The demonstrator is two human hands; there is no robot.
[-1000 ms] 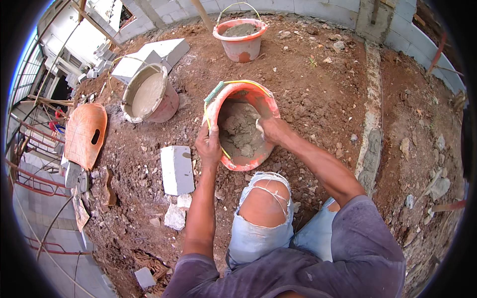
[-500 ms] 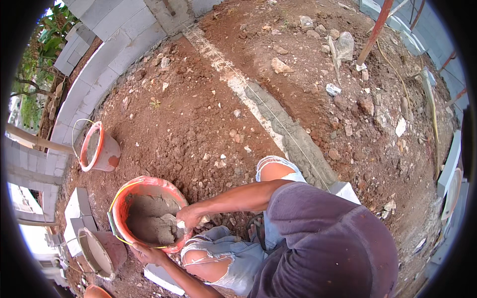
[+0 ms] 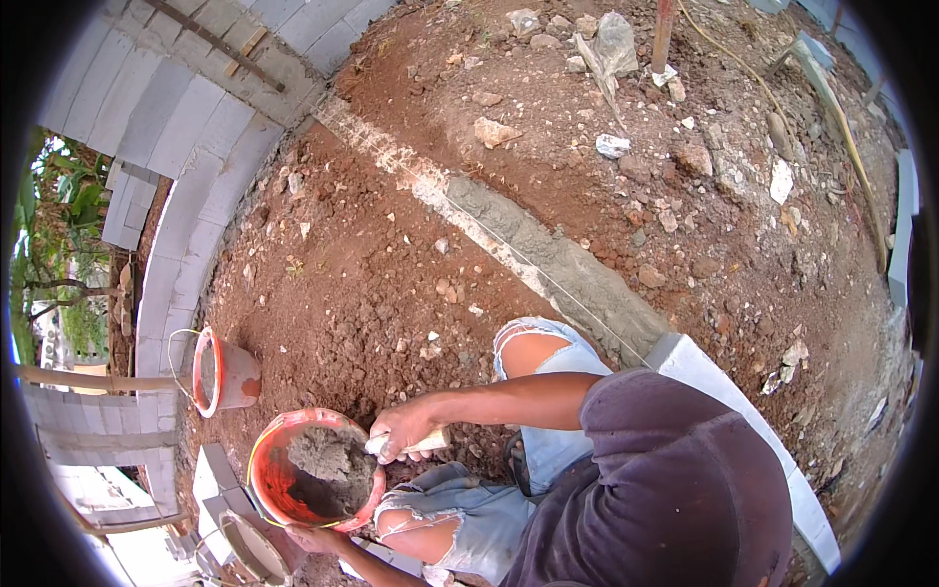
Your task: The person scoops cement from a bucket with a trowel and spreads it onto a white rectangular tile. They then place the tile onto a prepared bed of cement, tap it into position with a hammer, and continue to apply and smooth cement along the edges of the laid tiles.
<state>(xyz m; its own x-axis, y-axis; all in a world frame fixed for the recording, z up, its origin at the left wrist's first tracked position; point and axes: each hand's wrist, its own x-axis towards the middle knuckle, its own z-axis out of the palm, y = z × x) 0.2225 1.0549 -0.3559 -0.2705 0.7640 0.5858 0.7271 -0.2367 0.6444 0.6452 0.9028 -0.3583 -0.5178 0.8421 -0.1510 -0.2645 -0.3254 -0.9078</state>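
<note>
My right hand (image 3: 403, 428) is closed round the pale handle of a trowel (image 3: 430, 444) at the right rim of an orange bucket (image 3: 367, 509). A lump of grey mortar (image 3: 328, 456) lies at the trowel's end inside the bucket and hides the blade. Wet mortar also coats the bucket's inner wall. My left hand (image 3: 315, 538) grips the bucket's near rim, its fingers partly hidden. The bucket is tilted, with its yellow-sleeved handle lying along the left rim.
A strip of wet mortar (image 3: 577, 266) runs beneath a taut string, ending at white blocks (image 3: 743, 421) on my right. Another orange-rimmed bucket (image 3: 235, 377) stands at left, a mortar-filled one (image 3: 256, 548) below it. A block wall (image 3: 181, 235) curves behind; stones (image 3: 497, 133) litter the soil.
The view has shifted, so the buckets sit lower and further right. My right hand has drawn back to the rim, and the mortar lump is now heaped higher in the tilted bucket.
</note>
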